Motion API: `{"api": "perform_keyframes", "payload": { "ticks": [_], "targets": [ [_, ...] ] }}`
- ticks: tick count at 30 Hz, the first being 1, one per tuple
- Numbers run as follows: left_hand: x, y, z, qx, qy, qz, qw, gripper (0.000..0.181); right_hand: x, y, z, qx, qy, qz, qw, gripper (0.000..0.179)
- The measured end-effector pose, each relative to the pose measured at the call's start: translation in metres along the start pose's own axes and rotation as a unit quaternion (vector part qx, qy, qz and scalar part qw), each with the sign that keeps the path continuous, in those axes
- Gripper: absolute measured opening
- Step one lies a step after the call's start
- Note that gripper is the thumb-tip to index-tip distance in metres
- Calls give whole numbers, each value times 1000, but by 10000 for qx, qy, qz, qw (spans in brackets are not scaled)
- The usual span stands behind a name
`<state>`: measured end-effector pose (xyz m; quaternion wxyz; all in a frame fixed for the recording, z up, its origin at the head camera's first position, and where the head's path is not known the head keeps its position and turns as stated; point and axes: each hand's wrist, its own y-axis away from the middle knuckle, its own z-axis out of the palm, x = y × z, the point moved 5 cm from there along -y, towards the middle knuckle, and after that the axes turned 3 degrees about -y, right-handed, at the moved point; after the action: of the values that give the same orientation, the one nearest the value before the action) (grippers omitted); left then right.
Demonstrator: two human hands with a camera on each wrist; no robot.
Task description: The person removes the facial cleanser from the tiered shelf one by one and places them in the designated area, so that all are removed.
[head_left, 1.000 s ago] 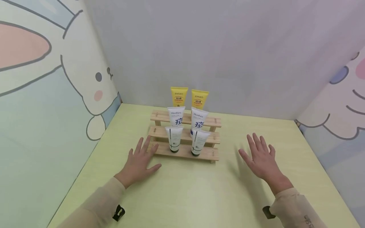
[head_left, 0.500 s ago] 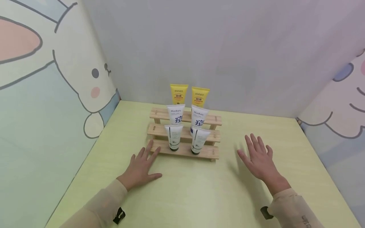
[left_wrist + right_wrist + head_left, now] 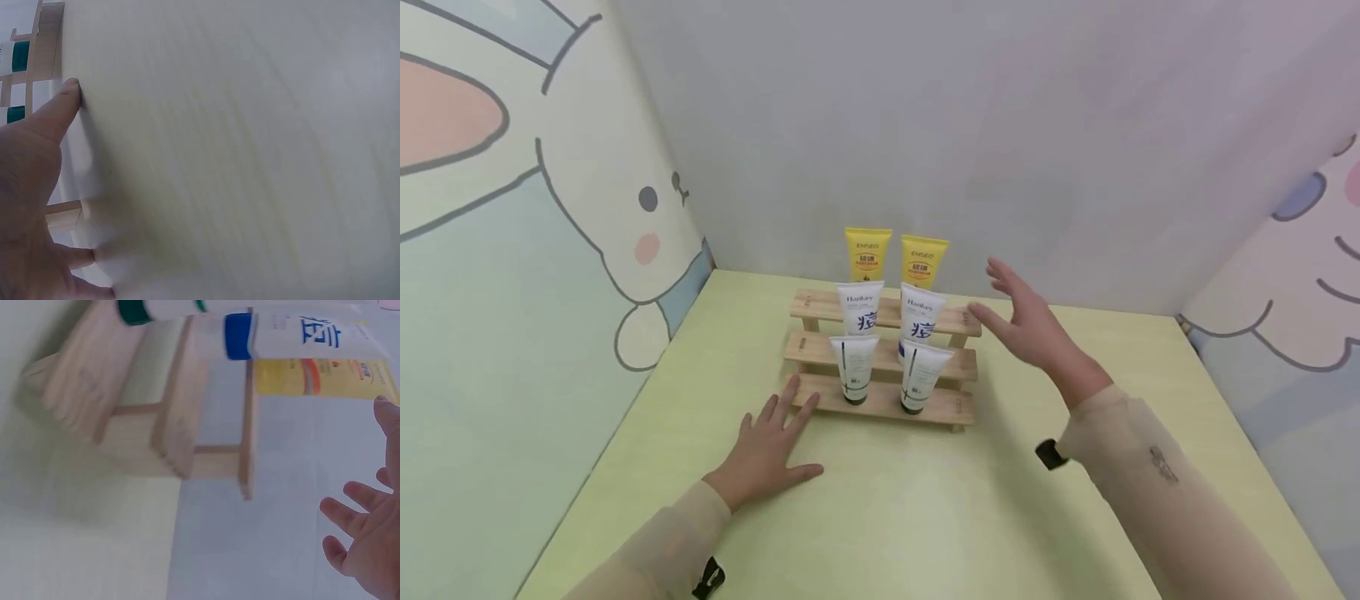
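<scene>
A three-tier wooden rack (image 3: 880, 400) bears two yellow tubes (image 3: 922, 260) on top, two white tubes with blue lettering (image 3: 921, 310) in the middle and two smaller white tubes with dark caps (image 3: 854, 367) at the bottom. My left hand (image 3: 762, 454) rests with spread fingers on the table, fingertips right at the rack's lower left corner; the left wrist view shows its thumb and fingertips on the tabletop. In the air beside the rack's upper right end is my right hand (image 3: 1033, 329), fingers extended, holding nothing. The right wrist view has it near the yellow tube (image 3: 325, 378).
The rack stands on a pale yellow-green table (image 3: 880, 517) before a plain grey back wall (image 3: 925, 125). Side walls printed with cartoon animals, such as a rabbit (image 3: 602, 167), enclose the table left and right.
My right hand has risen and moved forward and left, from over the table at the right to beside the rack's top tier. My left hand stays nearly in place at the rack's corner.
</scene>
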<state>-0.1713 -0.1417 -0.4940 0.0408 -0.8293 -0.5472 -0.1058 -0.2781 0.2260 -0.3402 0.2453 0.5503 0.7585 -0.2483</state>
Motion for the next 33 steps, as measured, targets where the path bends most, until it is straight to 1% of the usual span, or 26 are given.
{"api": "perform_keyframes", "payload": {
  "ticks": [3, 5, 7, 10, 12, 17, 22, 27, 30, 33],
  "targets": [
    [0, 0, 0, 24, -7, 30, 10000, 104, -18, -28, 0, -163, -527, -70, 9985, 78],
    [0, 2, 1, 20, 3, 15, 10000, 104, -25, -42, 4, -298, -770, -91, 9965, 76],
    [1, 3, 2, 5, -1, 3, 10000, 104, -30, -52, 9, -421, -1003, -70, 9940, 70],
    [3, 4, 1, -19, 26, -14, 10000, 104, -34, -61, 15, -527, -1283, 37, 9903, 61],
    [4, 4, -1, 0, 46, 15, 10000, 103, -35, -64, 17, -556, -1361, 93, 9891, 54],
    [6, 3, -6, 107, 44, 66, 9999, 102, -37, -67, 22, -537, -1390, 179, 9887, 48],
    [4, 1, -6, 74, 24, 51, 10000, 103, -35, -69, 27, -421, -1576, 320, 9861, 44],
    [0, 0, -4, 89, 31, 50, 9999, 102, -36, -69, 30, -270, -1634, 299, 9857, 43],
    [-2, 1, -3, 85, 38, 20, 10000, 102, -36, -66, 24, -79, -1578, 270, 9871, 45],
    [-5, 4, -2, 126, 6, -6, 9999, 103, -29, -58, 6, 254, -1660, 310, 9853, 48]
  ]
}}
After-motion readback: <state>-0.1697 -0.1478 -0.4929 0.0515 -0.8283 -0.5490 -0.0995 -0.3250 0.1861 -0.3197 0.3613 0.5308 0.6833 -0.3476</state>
